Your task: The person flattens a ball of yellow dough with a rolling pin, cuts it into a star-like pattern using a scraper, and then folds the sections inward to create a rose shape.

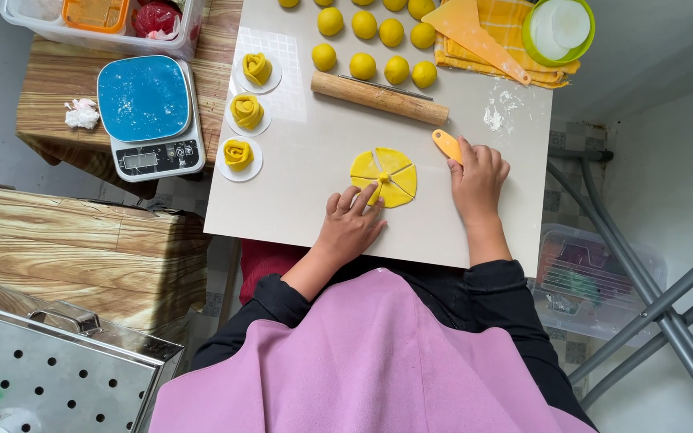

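A flat yellow dough disc, cut into wedge sections, lies on the white board. My left hand rests at the disc's near-left edge, fingertips pinching a strip of dough at its centre. My right hand sits to the right of the disc, closed around a small orange scraper that sticks out past the fingers. Three finished yellow dough roses sit on white paper rounds along the board's left side. Several yellow dough balls are lined up at the far edge.
A wooden rolling pin lies across the board behind the disc. A blue-topped kitchen scale stands left on a wooden table. A yellow cloth with a large scraper and a green bowl sit far right. A perforated steel tray is at lower left.
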